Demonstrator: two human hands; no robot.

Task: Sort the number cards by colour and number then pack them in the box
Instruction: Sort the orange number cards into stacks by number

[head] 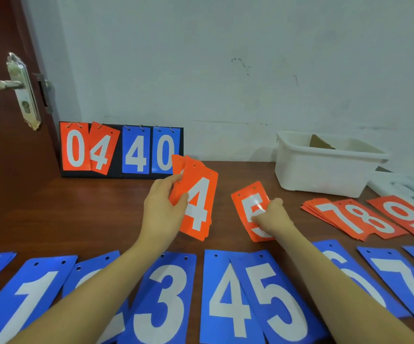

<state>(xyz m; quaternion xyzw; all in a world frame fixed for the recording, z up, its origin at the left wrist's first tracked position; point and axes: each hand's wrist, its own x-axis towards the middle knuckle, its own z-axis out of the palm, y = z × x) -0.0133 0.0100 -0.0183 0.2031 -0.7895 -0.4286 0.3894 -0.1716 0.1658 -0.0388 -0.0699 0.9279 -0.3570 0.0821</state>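
My left hand [162, 207] grips a stack of orange cards [199, 202] above the table, the white 4 on top. Just to its right, my right hand [272, 216] pinches the orange 5 card [246, 203], which lies on or just above the wood; I cannot tell which. Further right lie the orange 7 [332, 213], 8 [364, 220] and 9 [409, 216] piles. A row of blue cards runs along the near edge: 1 [31, 294], 3 [166, 301], 4 [222, 299], 5 [275, 301], 6 [354, 276], 7 [399, 279]. My forearms cover parts of this row. The white plastic box [322, 170] stands at the back right.
A flip scoreboard [121, 150] reading 04 in orange and 40 in blue leans by the wall at the back left. A brown door with a metal handle [20, 88] is at the far left. A white lid [404, 187] lies right of the box.
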